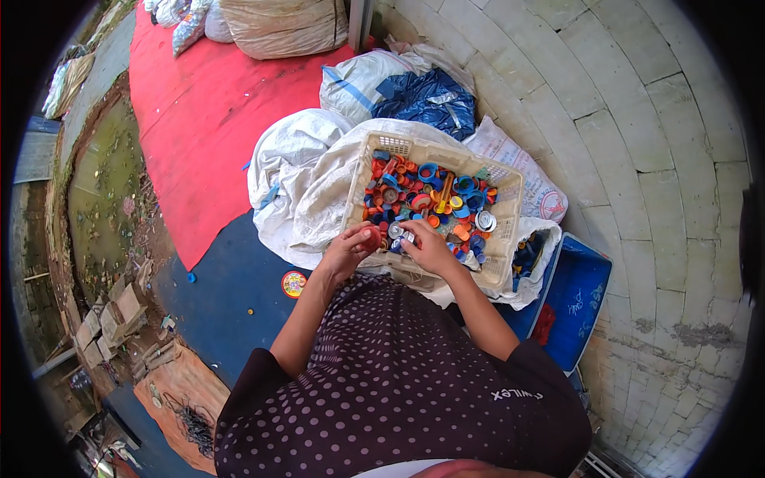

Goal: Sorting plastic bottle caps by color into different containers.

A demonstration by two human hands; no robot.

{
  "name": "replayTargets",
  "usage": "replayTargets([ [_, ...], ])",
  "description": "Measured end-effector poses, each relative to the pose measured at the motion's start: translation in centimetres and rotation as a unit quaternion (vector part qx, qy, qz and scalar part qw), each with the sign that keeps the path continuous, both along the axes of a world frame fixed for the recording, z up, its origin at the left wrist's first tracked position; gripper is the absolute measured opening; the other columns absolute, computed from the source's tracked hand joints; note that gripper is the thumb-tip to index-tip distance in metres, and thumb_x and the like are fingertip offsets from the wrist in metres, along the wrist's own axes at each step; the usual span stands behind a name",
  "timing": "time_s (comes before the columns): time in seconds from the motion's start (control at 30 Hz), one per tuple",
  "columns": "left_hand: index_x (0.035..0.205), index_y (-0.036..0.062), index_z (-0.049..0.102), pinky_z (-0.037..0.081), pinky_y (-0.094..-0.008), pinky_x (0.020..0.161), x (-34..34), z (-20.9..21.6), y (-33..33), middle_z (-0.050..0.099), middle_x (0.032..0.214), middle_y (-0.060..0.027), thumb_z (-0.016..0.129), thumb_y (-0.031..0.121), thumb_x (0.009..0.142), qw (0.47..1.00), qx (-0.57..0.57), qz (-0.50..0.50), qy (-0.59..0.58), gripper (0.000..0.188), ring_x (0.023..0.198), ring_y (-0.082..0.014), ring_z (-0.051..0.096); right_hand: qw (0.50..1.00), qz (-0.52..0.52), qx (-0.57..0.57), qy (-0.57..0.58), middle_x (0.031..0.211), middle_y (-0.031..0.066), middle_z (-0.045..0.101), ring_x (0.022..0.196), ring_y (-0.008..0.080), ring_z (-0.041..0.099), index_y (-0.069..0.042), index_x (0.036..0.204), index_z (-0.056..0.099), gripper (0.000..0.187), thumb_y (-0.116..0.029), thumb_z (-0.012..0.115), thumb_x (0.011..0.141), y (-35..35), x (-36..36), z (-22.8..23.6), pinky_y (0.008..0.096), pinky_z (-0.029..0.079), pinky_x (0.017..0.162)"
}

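Crate (508, 219), near side: we find left grip (344, 253) clasping red cap (371, 238), cannot tell whether right grip (431, 248) holds anything; advise light fingertip handling.

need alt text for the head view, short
A person's left hand holds a round red piece while the right hand is over the near side of a cream plastic crate of mixed colourful caps. White sacks lie around the crate, with a blue bin to its right and a red sheet at upper left.
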State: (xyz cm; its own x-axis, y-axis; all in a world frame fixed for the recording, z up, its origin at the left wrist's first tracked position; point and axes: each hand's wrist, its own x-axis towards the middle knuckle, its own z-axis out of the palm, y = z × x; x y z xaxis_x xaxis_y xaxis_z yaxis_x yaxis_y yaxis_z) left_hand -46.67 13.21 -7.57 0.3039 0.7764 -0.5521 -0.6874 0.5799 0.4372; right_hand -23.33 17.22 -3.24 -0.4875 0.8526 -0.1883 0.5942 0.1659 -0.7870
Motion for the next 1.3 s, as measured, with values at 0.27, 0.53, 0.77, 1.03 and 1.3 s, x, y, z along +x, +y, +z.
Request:
replayTargets([
  [0.27, 0.133, -0.0029, 0.045, 0.05, -0.0355, 0.098, -6.4, 2.1, 1.5, 0.057, 0.124, -0.0147, 0.075, 0.015, 0.084, 0.993, -0.005, 0.103, 0.062, 0.06, 0.112, -0.0225, 0.059, 0.938, 0.033, 0.051, -0.342, 0.117, 0.0104, 0.057, 0.113, 0.0306, 0.053, -0.017, 0.125, 0.057, 0.042, -0.026, 0.061, 0.085, 9.2, -0.2, -13.2, 0.0517, 0.036, 0.094],
  [0.53, 0.135, -0.0028, 0.043, 0.048, -0.0347, 0.1, -11.0, 1.4, 0.7, 0.056, 0.128, -0.016, 0.074, 0.016, 0.084, 0.988, -0.05, 0.129, 0.069, 0.062, 0.113, -0.023, 0.058, 0.892, -0.144, 0.042, -0.427, 0.117, 0.0044, 0.053, 0.121, 0.0272, 0.04, -0.022, 0.11, 0.067, 0.029, -0.03, 0.07, 0.082, 11.3, -3.7, -16.2, 0.054, 0.026, 0.097],
  [0.77, 0.135, -0.0027, 0.043, 0.047, -0.0355, 0.1, -12.3, 1.3, 4.3, 0.056, 0.126, -0.0155, 0.073, 0.016, 0.085, 0.996, -0.041, 0.052, 0.053, 0.061, 0.113, -0.0231, 0.058, 0.901, -0.148, 0.142, -0.382, 0.103, -0.0002, 0.057, 0.113, 0.0223, 0.045, -0.022, 0.09, 0.071, 0.012, -0.027, 0.07, 0.08, 10.6, -2.5, -15.5, 0.0513, 0.025, 0.096],
  [1.03, 0.133, 0.0011, 0.046, 0.048, -0.0356, 0.1, -9.5, 0.0, 7.9, 0.059, 0.122, -0.0119, 0.073, 0.018, 0.086, 0.998, -0.024, -0.049, -0.02, 0.057, 0.111, -0.0213, 0.059, 0.942, -0.335, 0.027, -0.012, 0.087, 0.0073, 0.063, 0.083, 0.0271, 0.066, -0.006, 0.092, 0.056, 0.012, -0.015, 0.064, 0.087, 5.8, -1.0, -9.7, 0.0443, 0.05, 0.076],
  [1.3, 0.127, 0.0031, 0.051, 0.05, -0.0341, 0.095, -1.0, 0.0, 7.4, 0.061, 0.117, -0.0084, 0.069, 0.02, 0.09, 0.968, -0.039, -0.243, -0.041, 0.044, 0.106, -0.0185, 0.061, 0.919, -0.373, 0.108, 0.07, 0.095, 0.0135, 0.068, 0.078, 0.0201, 0.069, 0.002, 0.092, 0.062, 0.01, -0.005, 0.067, 0.087, -1.0, -4.4, 1.8, 0.0302, 0.055, 0.065],
])
